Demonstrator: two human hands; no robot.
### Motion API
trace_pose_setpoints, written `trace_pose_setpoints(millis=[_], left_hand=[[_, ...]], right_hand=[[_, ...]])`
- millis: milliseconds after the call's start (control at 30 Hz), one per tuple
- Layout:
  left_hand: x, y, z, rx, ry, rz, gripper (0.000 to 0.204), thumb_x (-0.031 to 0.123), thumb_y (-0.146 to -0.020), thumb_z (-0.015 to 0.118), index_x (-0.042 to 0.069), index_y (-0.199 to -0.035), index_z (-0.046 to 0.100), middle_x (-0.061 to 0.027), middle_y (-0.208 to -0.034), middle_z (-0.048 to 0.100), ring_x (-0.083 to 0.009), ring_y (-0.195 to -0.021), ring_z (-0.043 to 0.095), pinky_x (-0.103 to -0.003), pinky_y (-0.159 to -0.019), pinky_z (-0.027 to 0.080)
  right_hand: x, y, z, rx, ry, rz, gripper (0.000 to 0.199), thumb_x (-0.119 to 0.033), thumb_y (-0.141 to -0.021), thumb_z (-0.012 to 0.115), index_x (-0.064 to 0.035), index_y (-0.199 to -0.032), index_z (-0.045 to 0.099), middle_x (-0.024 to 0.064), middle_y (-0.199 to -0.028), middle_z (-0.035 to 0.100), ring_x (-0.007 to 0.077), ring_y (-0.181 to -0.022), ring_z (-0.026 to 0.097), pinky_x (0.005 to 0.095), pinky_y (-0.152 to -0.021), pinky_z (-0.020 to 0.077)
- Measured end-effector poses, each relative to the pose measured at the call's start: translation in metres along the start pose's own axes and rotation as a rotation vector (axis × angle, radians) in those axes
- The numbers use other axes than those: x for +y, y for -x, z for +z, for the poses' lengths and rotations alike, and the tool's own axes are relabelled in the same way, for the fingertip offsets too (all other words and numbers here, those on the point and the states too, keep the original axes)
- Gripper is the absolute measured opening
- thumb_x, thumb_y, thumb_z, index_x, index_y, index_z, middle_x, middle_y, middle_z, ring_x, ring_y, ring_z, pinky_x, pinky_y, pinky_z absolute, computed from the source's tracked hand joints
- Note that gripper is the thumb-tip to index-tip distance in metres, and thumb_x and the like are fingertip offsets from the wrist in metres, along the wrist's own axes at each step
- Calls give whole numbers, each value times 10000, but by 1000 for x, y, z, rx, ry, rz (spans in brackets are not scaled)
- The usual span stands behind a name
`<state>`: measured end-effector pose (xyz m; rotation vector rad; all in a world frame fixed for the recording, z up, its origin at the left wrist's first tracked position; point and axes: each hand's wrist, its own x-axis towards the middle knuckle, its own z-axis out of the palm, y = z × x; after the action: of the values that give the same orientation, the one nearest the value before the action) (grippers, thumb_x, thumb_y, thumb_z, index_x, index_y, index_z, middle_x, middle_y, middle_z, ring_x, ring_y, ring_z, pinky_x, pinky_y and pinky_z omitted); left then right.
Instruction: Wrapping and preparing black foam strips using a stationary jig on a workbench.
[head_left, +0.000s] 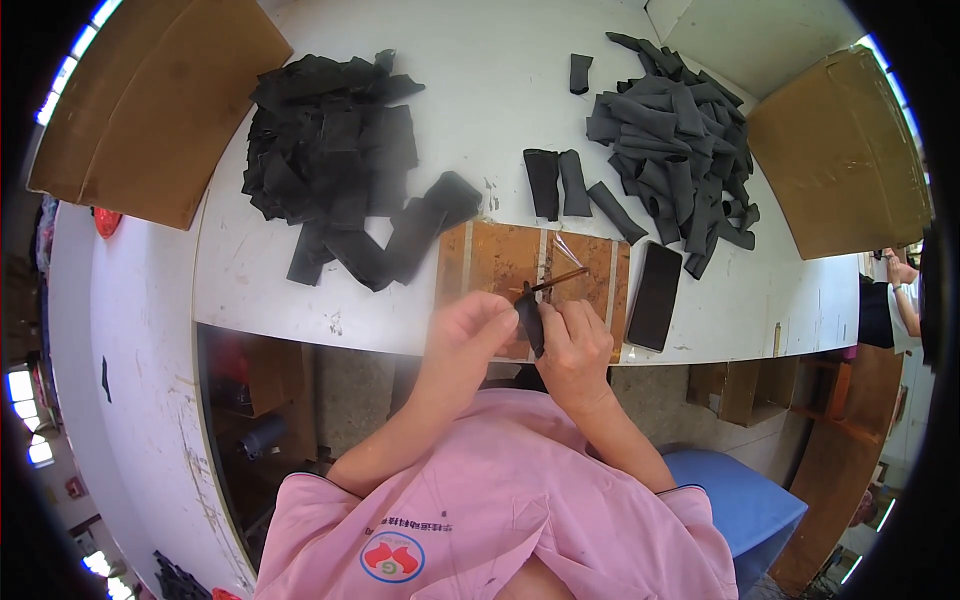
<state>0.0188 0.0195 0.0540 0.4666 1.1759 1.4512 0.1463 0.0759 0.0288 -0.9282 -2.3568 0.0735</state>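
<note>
My left hand (468,335) and my right hand (574,345) are together at the near edge of the white table (500,90), both pinching one small black fabric piece (531,320). A thin brown stick (556,280) pokes out from the piece toward the upper right, over a brown board (500,258) taped to the table. A large heap of flat black fabric pieces (330,155) lies to the left. Another heap of rolled black pieces (675,140) lies to the right.
A black phone (655,296) lies right of the board. Two black pieces (557,183) sit above it, one more (581,72) farther back. Cardboard sheets lie at far left (160,100) and far right (840,150). A blue seat (740,500) is under me. Another person's hand (903,275) shows at right.
</note>
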Motion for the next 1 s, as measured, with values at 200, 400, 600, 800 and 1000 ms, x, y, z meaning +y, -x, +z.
trace_pose_setpoints(millis=[200, 400, 600, 800, 1000], left_hand=[[-6, 0, -4, -62, 85, -47, 112, 136, -829, 543, 27, -805, 528, 6, -679, 525, -52, -615, 477, -180, -569, 393], [-6, -3, -4, -73, -34, 19, 121, 142, -843, 521, 35, -790, 499, 1, -676, 502, -60, -608, 455, -189, -566, 382], [-39, -20, -23, 242, -150, 273, 60, 72, -836, 484, 15, -852, 498, -36, -751, 513, -86, -630, 467, -199, -571, 393], [-68, -31, -48, 418, -1039, 352, 269, 70, -736, 567, 6, -980, 472, -147, -923, 485, -273, -744, 508, -343, -665, 423], [-69, -47, -73, 178, -991, 393, 114, -10, -718, 588, -2, -796, 505, -40, -700, 492, -109, -595, 476, -216, -544, 380]], right_hand=[[-8, -4, -5, -63, -183, 137, 143, -24, -625, 608, -8, -753, 547, 81, -661, 463, 237, -596, 498, 335, -501, 419], [-6, -4, -6, -136, -404, 146, 129, -18, -645, 627, -23, -750, 552, 87, -700, 519, 259, -633, 537, 342, -535, 444], [-4, 6, 12, -214, -474, 331, 73, -56, -725, 591, -3, -766, 563, 133, -706, 558, 302, -634, 557, 369, -558, 450], [2, 22, 28, -332, -559, 470, 120, -96, -765, 565, 22, -783, 571, 175, -721, 575, 337, -660, 570, 388, -590, 453], [-2, 14, 21, -331, -642, 541, 128, -92, -754, 588, 17, -821, 580, 137, -771, 569, 265, -655, 572, 332, -576, 461]])
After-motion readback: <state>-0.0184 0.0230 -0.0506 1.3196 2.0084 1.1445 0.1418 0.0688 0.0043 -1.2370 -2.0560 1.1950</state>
